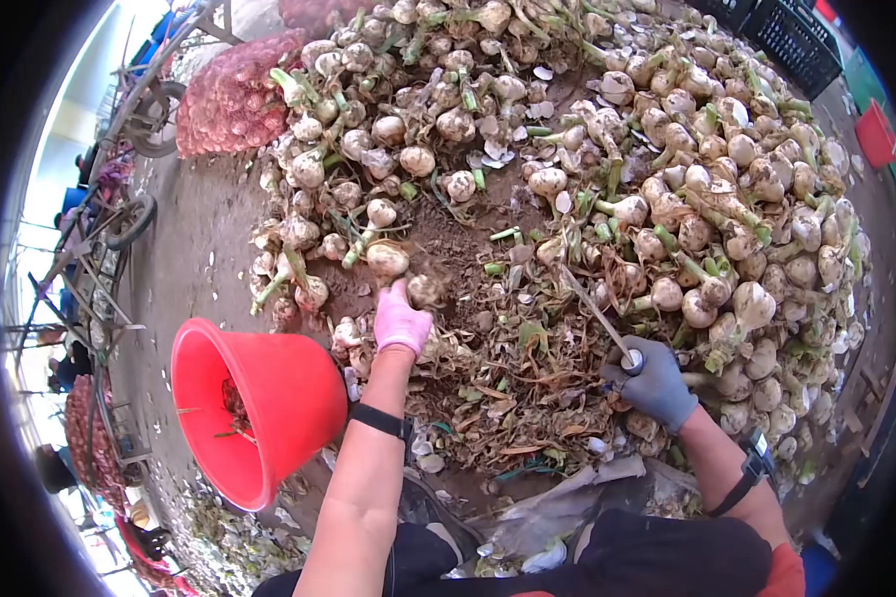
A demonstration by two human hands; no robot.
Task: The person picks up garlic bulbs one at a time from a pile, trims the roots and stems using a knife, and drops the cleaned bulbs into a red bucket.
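Observation:
My left hand (402,320), in a pink glove, is closed at the near side of the garlic heap. A garlic bulb (387,260) shows at its fingertips, and a second, blurred bulb (428,291) sits just to the right. My right hand (657,384), in a grey glove, wraps round the handle of a knife (595,316). The knife's long thin blade slants up and left over the trimmings. Between my hands lies a bed of dry skins, roots and cut stalks (518,398). Dirty garlic bulbs with green stems (712,269) surround it.
A red bucket (314,383) leans on its side left of my left forearm, with some scraps inside. Behind the heap stand a full red mesh sack (234,99) and a black crate (791,45). Metal carts with wheels (129,221) line the left side.

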